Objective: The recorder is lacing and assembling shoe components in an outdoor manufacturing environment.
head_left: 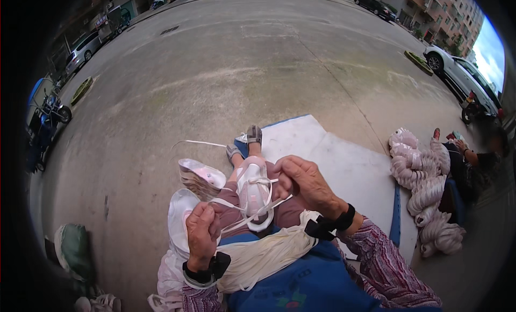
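Note:
A pink and white shoe upper [255, 193] lies on my lap between my hands, its toe pointing away from me. A white shoelace [228, 204] runs through its eyelets. My left hand [202, 231] is closed on one stretch of lace at the near left of the upper. Higher up and to the right, my right hand [305, 182] pinches another stretch, its fingertips partly hidden. Across my blue apron [306, 282] hangs a thick bundle of cream laces [269, 256]. Stacked uppers [203, 175] stand just left of my knees, with another white upper [180, 215] beside my left hand.
A white sheet [344, 161] with blue edges covers the ground ahead right. Long rows of nested uppers [424, 172] lie at the right, near another person [473, 159]. A green sack [75, 250] sits at the left. Parked vehicles, including a white car [465, 75], line the yard.

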The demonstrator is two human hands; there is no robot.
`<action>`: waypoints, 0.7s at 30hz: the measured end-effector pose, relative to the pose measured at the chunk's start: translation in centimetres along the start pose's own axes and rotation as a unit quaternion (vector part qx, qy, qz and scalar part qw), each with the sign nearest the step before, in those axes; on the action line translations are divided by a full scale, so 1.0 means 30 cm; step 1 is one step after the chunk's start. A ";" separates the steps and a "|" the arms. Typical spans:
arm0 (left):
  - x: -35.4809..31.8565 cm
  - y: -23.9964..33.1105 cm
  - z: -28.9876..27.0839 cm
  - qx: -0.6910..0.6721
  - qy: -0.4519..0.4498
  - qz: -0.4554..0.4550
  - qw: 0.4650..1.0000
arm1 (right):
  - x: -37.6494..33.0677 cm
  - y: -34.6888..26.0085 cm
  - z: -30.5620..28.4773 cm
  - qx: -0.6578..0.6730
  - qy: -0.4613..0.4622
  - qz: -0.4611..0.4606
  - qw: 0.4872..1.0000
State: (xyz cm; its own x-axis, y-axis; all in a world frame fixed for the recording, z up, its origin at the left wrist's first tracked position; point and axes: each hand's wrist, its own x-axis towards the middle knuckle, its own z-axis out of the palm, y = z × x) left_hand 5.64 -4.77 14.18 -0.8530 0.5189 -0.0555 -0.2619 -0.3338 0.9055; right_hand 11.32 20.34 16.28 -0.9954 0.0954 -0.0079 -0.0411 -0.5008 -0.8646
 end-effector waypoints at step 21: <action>-0.184 0.108 -0.386 0.210 0.395 0.083 0.890 | 0.120 0.190 -0.377 -0.508 0.034 0.016 0.861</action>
State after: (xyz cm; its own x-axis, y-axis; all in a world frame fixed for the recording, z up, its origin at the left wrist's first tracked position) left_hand 4.27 -17.82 12.56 -0.9588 -0.2818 -0.0346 -0.0524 0.0559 0.9971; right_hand 8.48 27.57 5.64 -0.9860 0.1619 -0.0388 0.1162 0.5025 -0.8568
